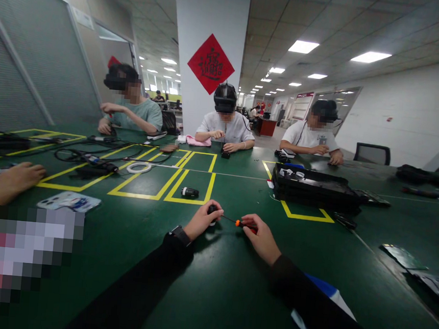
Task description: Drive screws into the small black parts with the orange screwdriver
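Screwdriver (239, 223) with an orange and black handle is in the right hand (264, 240), and the thumb and fingers hold the handle in a narrow grip. Its thin rod points at the left hand (201, 222), which pinches a small black part (212, 210) just left of the screwdriver. The fingers hide the tip, so one cannot tell if it touches the part. Both hands are over a green table (223, 298). Beyond the screwdriver and to its left, a black and white piece (190, 192) lies inside a yellow tape box (210, 188). Farther left of the screwdriver are a white ring of cord (139, 168), a phone (69, 201) and another person's hand (20, 175). Right of the screwdriver and farther off is a long black tray (311, 190). Three people (226, 129) sit beyond the screwdriver, across the table.
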Demonstrator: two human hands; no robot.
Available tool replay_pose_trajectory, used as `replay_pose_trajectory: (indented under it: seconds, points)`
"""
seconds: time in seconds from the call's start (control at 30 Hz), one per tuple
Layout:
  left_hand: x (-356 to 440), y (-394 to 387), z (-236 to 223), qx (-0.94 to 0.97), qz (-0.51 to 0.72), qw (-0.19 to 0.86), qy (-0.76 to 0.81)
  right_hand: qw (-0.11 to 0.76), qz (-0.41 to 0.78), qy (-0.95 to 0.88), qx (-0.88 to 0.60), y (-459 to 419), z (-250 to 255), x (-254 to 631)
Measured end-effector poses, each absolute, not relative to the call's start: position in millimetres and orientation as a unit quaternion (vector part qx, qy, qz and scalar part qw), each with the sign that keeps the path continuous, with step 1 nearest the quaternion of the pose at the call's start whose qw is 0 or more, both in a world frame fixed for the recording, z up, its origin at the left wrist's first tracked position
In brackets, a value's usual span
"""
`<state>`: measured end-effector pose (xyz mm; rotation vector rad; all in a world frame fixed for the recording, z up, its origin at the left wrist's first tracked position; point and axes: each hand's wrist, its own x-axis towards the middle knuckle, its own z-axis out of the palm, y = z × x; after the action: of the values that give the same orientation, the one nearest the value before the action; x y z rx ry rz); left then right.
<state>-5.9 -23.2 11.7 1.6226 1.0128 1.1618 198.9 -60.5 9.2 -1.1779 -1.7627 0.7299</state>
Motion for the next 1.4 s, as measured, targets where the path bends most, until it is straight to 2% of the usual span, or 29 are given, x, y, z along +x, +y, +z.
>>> replay_pose_trajectory:
  seconds: [0.27, 0.57, 1.1, 1.4]
  points:
    - [-6.0, -24.4, 12.7, 0.677, 0.463, 0.402, 0.407, 0.419, 0.284, -0.699, -0.505, -58.8, 3.7, 200.4]
    - [-6.9, -22.4, 9.4, 0.669, 0.465, 0.419, 0.401, 0.434, 0.302, -0.706, -0.471, -62.7, 10.9, 197.3]
    - [-6.1, -23.8, 11.6, 0.678, 0.466, 0.395, 0.408, 0.403, 0.245, -0.719, -0.510, -63.0, 10.3, 198.5]
    - [-3.4, -26.2, 17.1, 0.626, 0.482, 0.486, 0.374, 0.376, 0.211, -0.743, -0.511, -64.0, 12.6, 200.7]
